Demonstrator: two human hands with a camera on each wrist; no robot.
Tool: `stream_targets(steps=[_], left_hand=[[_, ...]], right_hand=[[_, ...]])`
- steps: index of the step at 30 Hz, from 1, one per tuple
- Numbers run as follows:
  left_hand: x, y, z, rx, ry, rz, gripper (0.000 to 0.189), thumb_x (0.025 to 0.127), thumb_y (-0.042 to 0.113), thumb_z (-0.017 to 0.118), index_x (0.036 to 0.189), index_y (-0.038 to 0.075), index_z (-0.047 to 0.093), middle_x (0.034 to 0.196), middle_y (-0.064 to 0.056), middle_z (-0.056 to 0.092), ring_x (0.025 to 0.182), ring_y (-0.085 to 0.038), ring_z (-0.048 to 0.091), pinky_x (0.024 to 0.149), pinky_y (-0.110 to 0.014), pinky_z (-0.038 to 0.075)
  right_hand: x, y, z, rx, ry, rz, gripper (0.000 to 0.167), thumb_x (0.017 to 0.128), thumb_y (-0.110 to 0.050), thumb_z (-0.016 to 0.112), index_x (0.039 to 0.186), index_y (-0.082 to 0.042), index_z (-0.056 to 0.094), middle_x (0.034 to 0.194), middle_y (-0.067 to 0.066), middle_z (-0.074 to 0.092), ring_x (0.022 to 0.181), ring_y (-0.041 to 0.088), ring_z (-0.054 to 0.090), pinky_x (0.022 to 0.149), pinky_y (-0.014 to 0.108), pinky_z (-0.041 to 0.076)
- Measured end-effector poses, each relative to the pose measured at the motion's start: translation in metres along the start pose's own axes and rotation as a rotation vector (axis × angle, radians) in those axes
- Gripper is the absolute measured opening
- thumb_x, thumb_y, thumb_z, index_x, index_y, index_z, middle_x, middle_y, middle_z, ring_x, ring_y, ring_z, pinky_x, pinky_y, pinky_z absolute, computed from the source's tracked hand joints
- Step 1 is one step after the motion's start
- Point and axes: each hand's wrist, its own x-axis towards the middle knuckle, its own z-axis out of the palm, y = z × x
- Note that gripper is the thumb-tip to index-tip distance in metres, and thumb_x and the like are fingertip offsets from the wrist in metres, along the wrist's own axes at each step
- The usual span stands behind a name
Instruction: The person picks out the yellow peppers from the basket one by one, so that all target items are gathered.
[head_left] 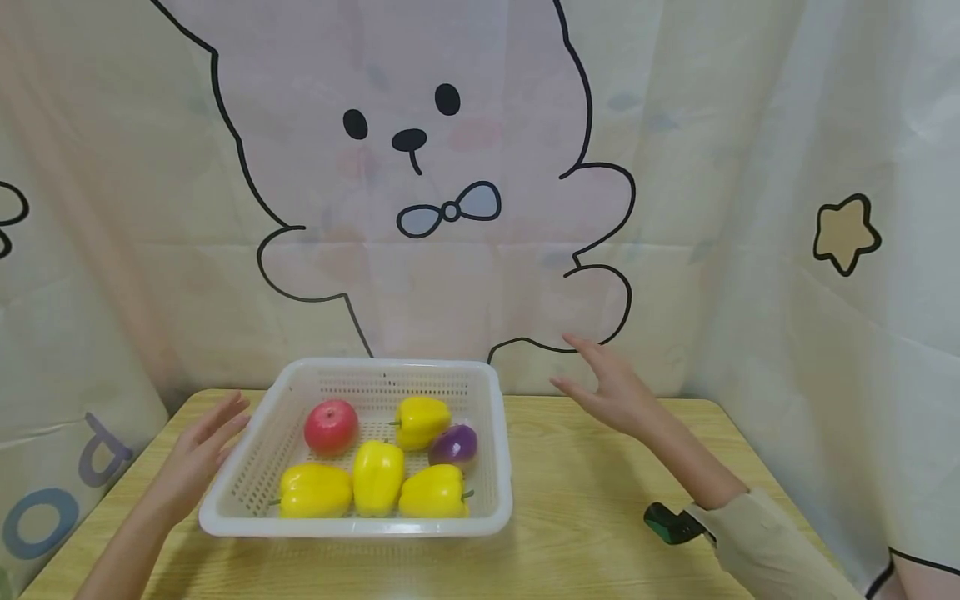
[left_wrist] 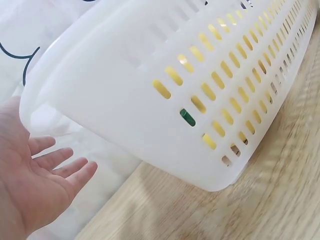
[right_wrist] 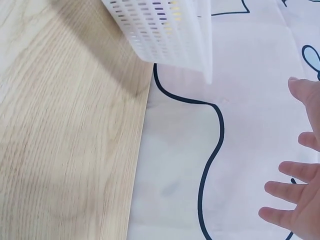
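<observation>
A white plastic basket (head_left: pixel 352 527) with slotted walls stands on the table. In it lie several yellow bell peppers (head_left: pixel 378 479), a red apple-like fruit (head_left: pixel 331 427) and a glossy purple round piece (head_left: pixel 453 446) whose kind I cannot tell. My left hand (head_left: pixel 193 458) is beside the basket's left wall, fingers extended. In the left wrist view that hand (left_wrist: pixel 47 185) is by the basket's corner, palm showing; whether it touches the rim I cannot tell. My right hand (head_left: pixel 617 392) hovers to the right of the basket, apart from it, fingers spread and holding nothing.
The wooden table (head_left: pixel 600 500) reaches out to the right of the basket. Behind it hangs a pale curtain (head_left: pixel 675 250) with a cartoon bear, and curtains flank both sides. A dark green and black device (head_left: pixel 672 524) sits at the right wrist.
</observation>
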Motion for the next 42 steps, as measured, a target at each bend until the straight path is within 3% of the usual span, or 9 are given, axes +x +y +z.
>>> stream_targets(steps=[4,7,9,11,14,17,20,23,42], left_hand=[[-0.001,-0.005,0.002,-0.121,-0.007,-0.024,0.071,0.115,0.025,0.043,0.166,-0.006,0.003,0.168,-0.022,0.026,0.104,0.021,0.053,0.083,-0.012,0.053],[-0.003,-0.009,0.002,-0.189,0.001,-0.027,0.068,0.115,0.023,0.045,0.168,0.0,0.009,0.147,0.014,0.052,0.104,0.016,0.058,0.082,-0.016,0.056],[-0.004,-0.011,0.001,-0.23,0.003,-0.036,0.065,0.115,0.022,0.046,0.169,0.006,0.014,0.128,0.035,0.054,0.104,0.014,0.06,0.082,-0.017,0.056],[-0.005,-0.011,0.002,-0.257,-0.001,-0.055,0.065,0.114,0.024,0.046,0.17,0.009,0.016,0.119,0.042,0.055,0.104,0.014,0.061,0.082,-0.017,0.056],[-0.006,-0.01,0.004,-0.271,-0.004,-0.101,0.067,0.114,0.029,0.047,0.17,0.01,0.015,0.115,0.044,0.055,0.103,0.015,0.061,0.083,-0.016,0.055],[-0.006,-0.007,0.007,-0.294,0.0,-0.134,0.055,0.114,0.031,0.047,0.166,0.028,0.031,0.112,0.043,0.057,0.101,0.013,0.062,0.083,-0.016,0.056],[-0.006,-0.005,0.01,-0.335,0.019,-0.135,0.033,0.114,0.028,0.048,0.139,0.048,0.056,0.111,0.038,0.063,0.098,0.007,0.066,0.081,-0.019,0.057],[-0.005,-0.004,0.013,-0.349,0.028,-0.122,0.036,0.114,0.025,0.047,0.117,0.057,0.064,0.109,0.032,0.068,0.095,0.0,0.069,0.078,-0.023,0.059],[-0.004,-0.002,0.015,-0.29,0.031,-0.217,0.027,0.113,0.038,0.047,0.125,0.06,0.058,0.104,0.03,0.067,0.092,-0.002,0.069,0.078,-0.027,0.061]], right_hand=[[0.004,-0.006,0.003,0.01,-0.009,-0.02,0.075,0.105,-0.042,0.066,0.164,-0.008,0.036,0.165,0.021,0.04,0.152,0.045,0.036,0.12,0.066,0.032],[0.008,-0.009,0.005,0.023,-0.021,-0.032,0.074,0.104,-0.04,0.067,0.164,-0.008,0.038,0.165,0.019,0.042,0.152,0.043,0.037,0.12,0.065,0.034],[0.011,-0.012,0.007,0.031,-0.028,-0.048,0.072,0.104,-0.038,0.068,0.163,-0.007,0.039,0.164,0.019,0.044,0.151,0.043,0.039,0.119,0.065,0.035],[0.014,-0.016,0.008,0.041,-0.036,-0.06,0.071,0.104,-0.037,0.068,0.162,-0.008,0.04,0.163,0.018,0.045,0.151,0.043,0.04,0.118,0.065,0.036],[0.018,-0.02,0.01,0.049,-0.043,-0.077,0.07,0.104,-0.036,0.069,0.161,-0.007,0.041,0.162,0.019,0.046,0.15,0.043,0.041,0.117,0.065,0.037],[0.022,-0.025,0.012,0.052,-0.049,-0.084,0.07,0.103,-0.035,0.07,0.161,-0.007,0.042,0.162,0.018,0.046,0.15,0.043,0.041,0.118,0.065,0.036],[0.024,-0.031,0.013,0.058,-0.061,-0.087,0.071,0.103,-0.034,0.07,0.161,-0.005,0.042,0.163,0.018,0.045,0.15,0.043,0.04,0.119,0.065,0.036],[0.025,-0.036,0.015,0.069,-0.08,-0.085,0.071,0.102,-0.034,0.07,0.161,-0.006,0.041,0.164,0.018,0.044,0.15,0.044,0.04,0.119,0.065,0.036],[0.038,-0.058,0.033,0.094,-0.145,-0.119,0.065,0.104,-0.035,0.067,0.159,-0.007,0.045,0.159,0.016,0.05,0.138,0.046,0.054,0.111,0.062,0.047]])
